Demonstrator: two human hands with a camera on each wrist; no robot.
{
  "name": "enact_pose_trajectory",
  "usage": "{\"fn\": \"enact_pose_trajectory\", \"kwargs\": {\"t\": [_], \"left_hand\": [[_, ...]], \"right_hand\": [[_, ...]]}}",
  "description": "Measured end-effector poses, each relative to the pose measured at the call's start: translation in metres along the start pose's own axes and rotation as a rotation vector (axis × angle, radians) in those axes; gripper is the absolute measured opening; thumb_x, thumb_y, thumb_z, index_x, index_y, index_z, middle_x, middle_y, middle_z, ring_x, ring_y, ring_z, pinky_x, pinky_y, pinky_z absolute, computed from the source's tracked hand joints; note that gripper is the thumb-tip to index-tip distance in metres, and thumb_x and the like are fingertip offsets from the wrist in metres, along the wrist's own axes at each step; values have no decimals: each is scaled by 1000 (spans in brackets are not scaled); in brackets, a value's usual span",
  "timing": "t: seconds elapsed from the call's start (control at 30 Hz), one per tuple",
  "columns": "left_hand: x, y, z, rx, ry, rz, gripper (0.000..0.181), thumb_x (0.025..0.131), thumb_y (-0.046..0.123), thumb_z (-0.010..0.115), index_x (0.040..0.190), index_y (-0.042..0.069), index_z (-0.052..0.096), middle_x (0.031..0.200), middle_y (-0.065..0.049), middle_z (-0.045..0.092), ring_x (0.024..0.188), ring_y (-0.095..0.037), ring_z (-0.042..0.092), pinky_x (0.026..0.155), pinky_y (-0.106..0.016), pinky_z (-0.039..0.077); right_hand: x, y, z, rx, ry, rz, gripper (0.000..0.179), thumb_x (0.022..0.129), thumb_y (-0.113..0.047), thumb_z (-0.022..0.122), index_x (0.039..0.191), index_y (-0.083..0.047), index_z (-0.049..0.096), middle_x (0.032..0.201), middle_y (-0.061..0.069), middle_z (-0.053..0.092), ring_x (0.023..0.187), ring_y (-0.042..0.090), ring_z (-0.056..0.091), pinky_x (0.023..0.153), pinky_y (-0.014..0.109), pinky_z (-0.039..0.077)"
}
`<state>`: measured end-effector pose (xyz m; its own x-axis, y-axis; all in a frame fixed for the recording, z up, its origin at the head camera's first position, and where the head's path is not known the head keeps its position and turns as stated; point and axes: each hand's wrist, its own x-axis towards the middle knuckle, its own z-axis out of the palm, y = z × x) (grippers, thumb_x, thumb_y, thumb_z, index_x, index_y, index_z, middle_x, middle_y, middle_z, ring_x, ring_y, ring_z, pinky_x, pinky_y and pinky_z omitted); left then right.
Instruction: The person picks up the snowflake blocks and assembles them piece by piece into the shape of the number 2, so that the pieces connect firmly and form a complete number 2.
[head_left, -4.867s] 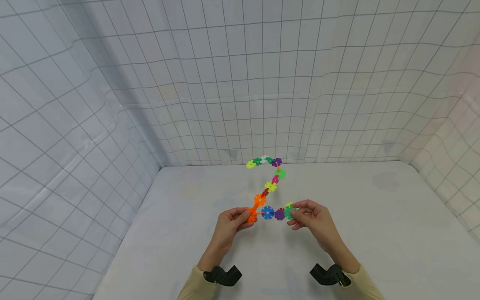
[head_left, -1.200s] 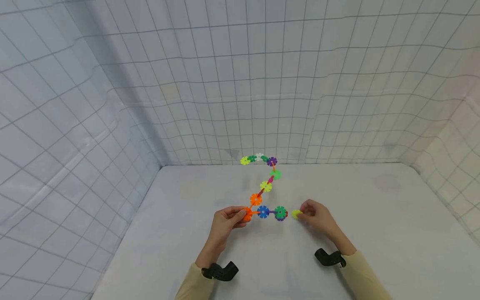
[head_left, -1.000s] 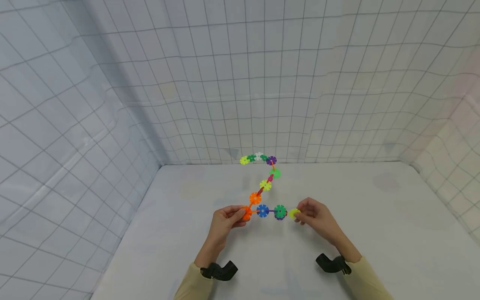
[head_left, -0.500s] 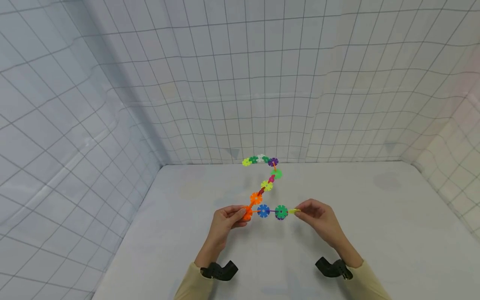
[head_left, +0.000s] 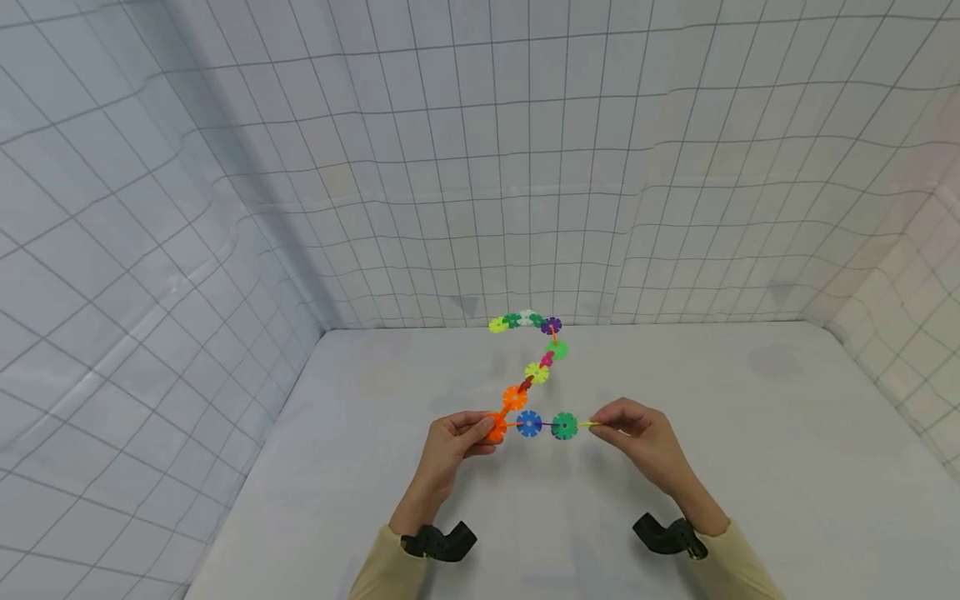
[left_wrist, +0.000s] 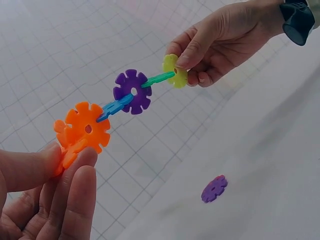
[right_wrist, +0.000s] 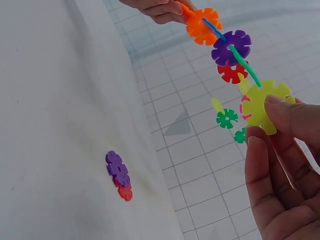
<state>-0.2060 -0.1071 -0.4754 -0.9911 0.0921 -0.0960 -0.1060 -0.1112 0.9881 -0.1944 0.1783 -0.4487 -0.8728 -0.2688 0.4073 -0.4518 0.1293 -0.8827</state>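
Slotted plastic snowflake discs are joined in a colourful chain (head_left: 514,397) that curves toward the back. At its near end my left hand (head_left: 457,446) pinches an orange snowflake disc (left_wrist: 86,125) between thumb and fingers. From there a blue disc (head_left: 528,423), a purple disc (left_wrist: 131,92) and a green disc (head_left: 565,426) run to the right. My right hand (head_left: 637,437) pinches a yellow snowflake disc (right_wrist: 263,106), edge-on in the head view, its slot meeting the green disc's edge. Fingers hide part of the orange and yellow discs.
A loose purple disc (right_wrist: 118,169) lies on the white table (head_left: 360,500), overlapping a red disc (right_wrist: 125,193), below the held row. Grid-patterned cloth walls (head_left: 555,208) enclose the back and sides. Black cameras are strapped to both wrists.
The right hand earlier held the green disc, then pinched the yellow disc apart from it. It has since turned the yellow disc edge-on and brought it to the green one. The left hand keeps its hold.
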Motion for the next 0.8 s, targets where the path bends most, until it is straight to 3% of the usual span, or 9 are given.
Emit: {"fn": "enact_pose_trajectory", "kwargs": {"t": [0.23,0.53,0.8], "left_hand": [[-4,4,4,-7,6,0,34,88,13,69,110,-12,63,89,-14,69,69,-17,68,70,-29,55],[-6,5,6,-31,20,9,32,87,11,70,108,-12,63,87,-14,70,72,-23,69,69,-30,56],[-7,8,6,-23,21,14,33,86,12,72,107,-12,64,88,-15,69,70,-20,69,69,-31,56]], "right_hand": [[-1,24,-3,4,-14,-13,16,82,10,67,91,-3,69,90,10,66,81,15,61,67,23,52],[-1,-6,3,0,19,-94,16,78,15,68,87,0,70,82,10,66,75,16,62,67,24,53],[0,-9,5,-5,37,-136,18,75,19,68,84,3,70,81,11,66,75,16,62,68,25,54]]}}
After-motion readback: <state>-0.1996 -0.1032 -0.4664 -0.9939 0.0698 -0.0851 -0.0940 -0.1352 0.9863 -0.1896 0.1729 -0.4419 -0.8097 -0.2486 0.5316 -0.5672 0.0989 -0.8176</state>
